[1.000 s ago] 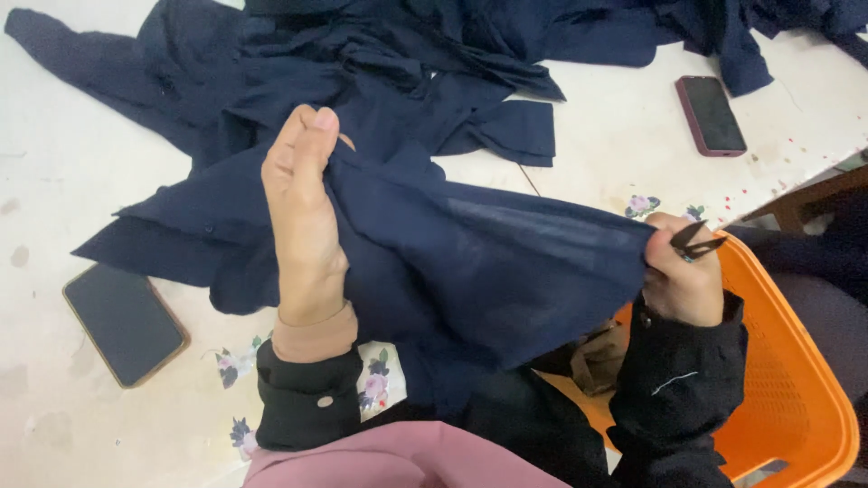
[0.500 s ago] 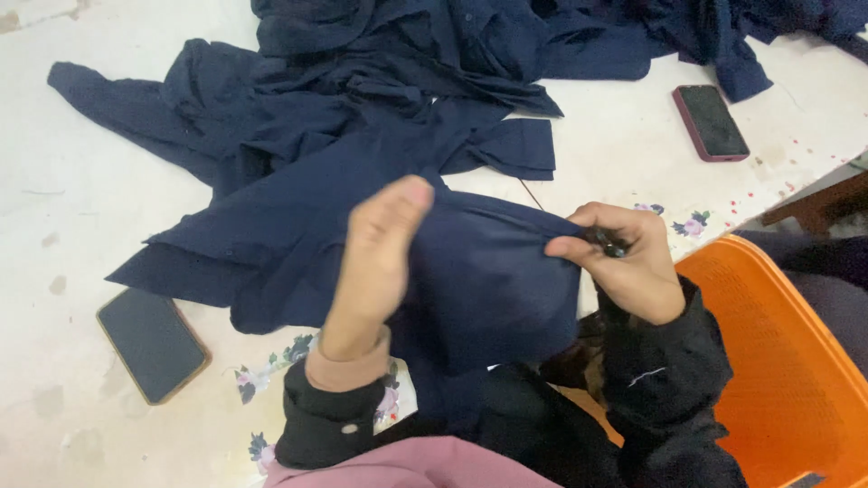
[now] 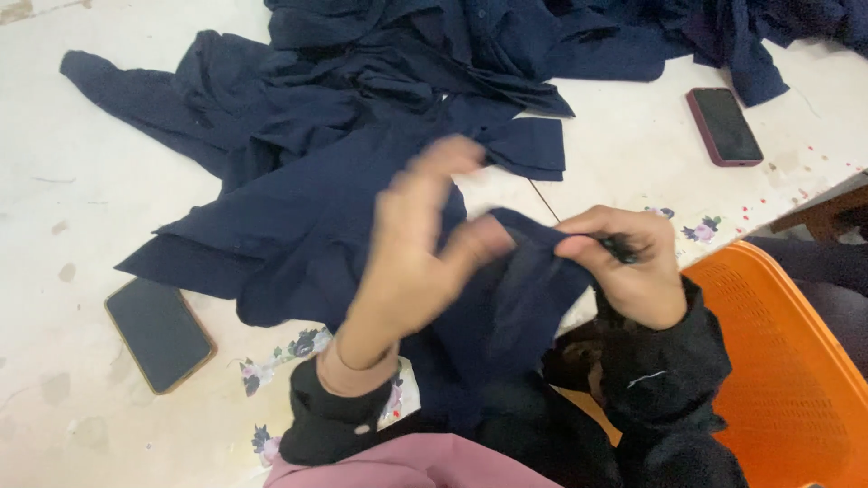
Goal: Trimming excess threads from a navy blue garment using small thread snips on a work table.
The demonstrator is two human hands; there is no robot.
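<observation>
Now I am pinching the dark navy cloth garment (image 3: 298,226) in my right hand (image 3: 624,267), fingers closed alongside a small black tool (image 3: 619,246). My left hand (image 3: 411,244) is hovering open and blurred over the fabric, gripping nothing.

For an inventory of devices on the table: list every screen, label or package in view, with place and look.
Phone: lower left on the white table, beside the navy cloth; rectangular, dark screen, tan rim.
Second phone: upper right on the table; rectangular, dark screen, maroon rim.
No packages or labels show.
</observation>
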